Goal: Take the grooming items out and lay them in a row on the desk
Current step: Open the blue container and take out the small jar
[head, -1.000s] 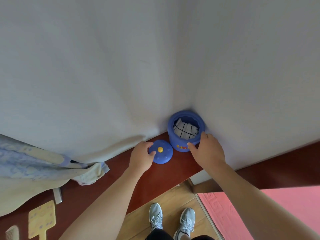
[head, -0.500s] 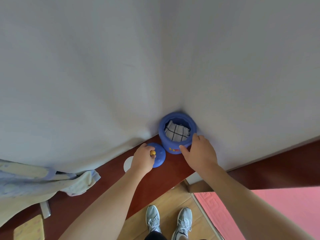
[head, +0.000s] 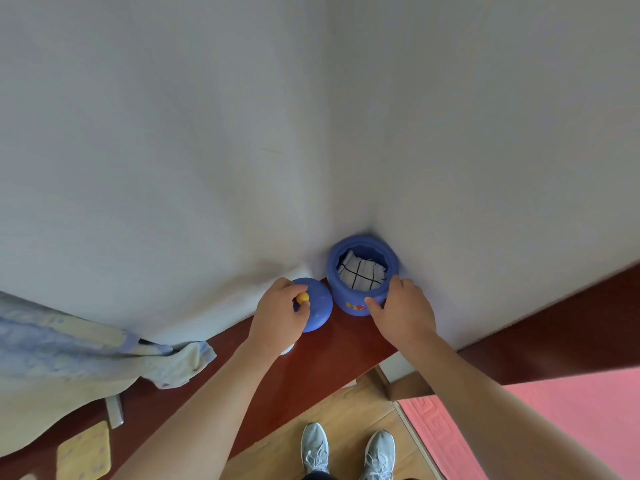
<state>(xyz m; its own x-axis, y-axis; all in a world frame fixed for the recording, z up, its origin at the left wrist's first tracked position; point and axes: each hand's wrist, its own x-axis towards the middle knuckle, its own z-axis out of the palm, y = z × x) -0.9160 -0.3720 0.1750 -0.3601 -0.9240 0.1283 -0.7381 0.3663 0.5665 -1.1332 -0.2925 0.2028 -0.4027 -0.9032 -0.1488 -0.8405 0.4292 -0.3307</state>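
Now blue plastic jar (head: 343, 289) is gripped by right hand (head: 403, 313), its domed blue lid (head: 320, 315) pinched by left hand (head: 277, 317); checked white fabric (head: 362, 277) inside prob. soft, light, top edge easiest.

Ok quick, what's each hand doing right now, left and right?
The left hand pinches the blue lid by its yellow knob.
The right hand grips the blue jar at its side.

Soft even daylight, faint shadows in wall corner, wide-angle edge warp, slight blur
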